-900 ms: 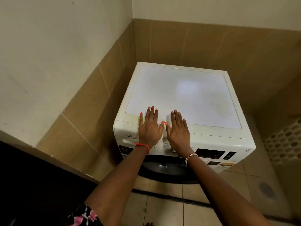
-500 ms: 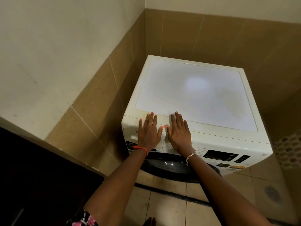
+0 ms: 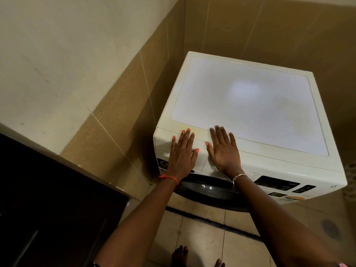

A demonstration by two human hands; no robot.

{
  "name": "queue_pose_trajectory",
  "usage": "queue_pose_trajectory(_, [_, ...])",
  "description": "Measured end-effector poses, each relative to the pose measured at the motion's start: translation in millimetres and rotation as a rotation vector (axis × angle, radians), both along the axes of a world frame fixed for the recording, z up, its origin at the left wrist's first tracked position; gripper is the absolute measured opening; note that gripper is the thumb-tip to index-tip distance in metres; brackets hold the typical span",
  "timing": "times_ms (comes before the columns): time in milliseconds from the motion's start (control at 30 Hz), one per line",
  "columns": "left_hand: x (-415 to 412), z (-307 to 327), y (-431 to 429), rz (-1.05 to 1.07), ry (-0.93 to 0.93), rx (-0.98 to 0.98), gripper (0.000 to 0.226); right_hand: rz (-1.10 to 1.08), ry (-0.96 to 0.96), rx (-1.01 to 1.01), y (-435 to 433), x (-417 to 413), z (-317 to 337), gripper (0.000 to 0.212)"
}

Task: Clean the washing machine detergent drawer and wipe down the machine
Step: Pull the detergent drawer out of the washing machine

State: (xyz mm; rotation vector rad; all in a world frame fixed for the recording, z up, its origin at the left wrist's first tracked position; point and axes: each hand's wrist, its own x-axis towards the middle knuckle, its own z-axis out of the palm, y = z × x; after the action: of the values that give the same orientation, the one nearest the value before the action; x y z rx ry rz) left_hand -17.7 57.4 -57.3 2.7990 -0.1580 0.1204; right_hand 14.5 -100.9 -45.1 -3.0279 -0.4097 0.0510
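A white front-loading washing machine (image 3: pixel 250 105) stands in a tiled corner, seen from above. Its detergent drawer front (image 3: pixel 200 157) sits closed at the upper left of the front panel. My left hand (image 3: pixel 182 153) lies flat with straight fingers over the drawer front and the top front edge. My right hand (image 3: pixel 224 149) lies flat beside it, fingers spread onto the lid's front edge. Neither hand holds anything. The dark round door (image 3: pixel 210 191) bulges out below my wrists. No cloth is in view.
A brown tiled wall (image 3: pixel 123 116) runs close along the machine's left side and behind it. A dark cabinet or door (image 3: pixel 48 199) fills the lower left. The control display (image 3: pixel 277 183) is on the front right. A floor drain (image 3: pixel 330 228) lies at lower right, my bare feet below.
The view has shifted so the machine sits further right and lower. Both hands have slid slightly back toward the front edge, the left now over the drawer front; they stay flat.
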Motion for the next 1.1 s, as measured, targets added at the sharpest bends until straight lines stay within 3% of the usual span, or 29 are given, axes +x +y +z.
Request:
queue_pose_trajectory(400, [-11.1, -13.1, -0.9, 0.010, -0.027, 0.089, 0.058, -0.006, -0.026, 0.001, 1.4, -0.5, -0.4, 0.065])
queue_pose_trajectory(500, [-15.1, -12.9, 1.1, 0.001, -0.099, 0.019, 0.056, -0.007, -0.032, 0.012, 1.8, -1.5, 0.8, 0.065])
queue_pose_trajectory(767, [-37.2, -12.0, -16.2, 0.405, -0.283, -0.761, 0.049, -0.008, -0.033, 0.031, 1.4, -1.7, 2.1, 0.066])
queue_pose_trajectory(933, [-16.0, -9.9, -21.6, 0.874, -0.086, -1.426, 0.049, -0.008, -0.033, 0.040, 1.7, -1.9, 1.2, 0.066])
queue_pose_trajectory(1100, [-6.0, -16.2, -22.6, 1.014, 0.169, -1.752, 0.050, -0.005, -0.029, 0.037, 1.5, -0.8, 0.2, 0.066])
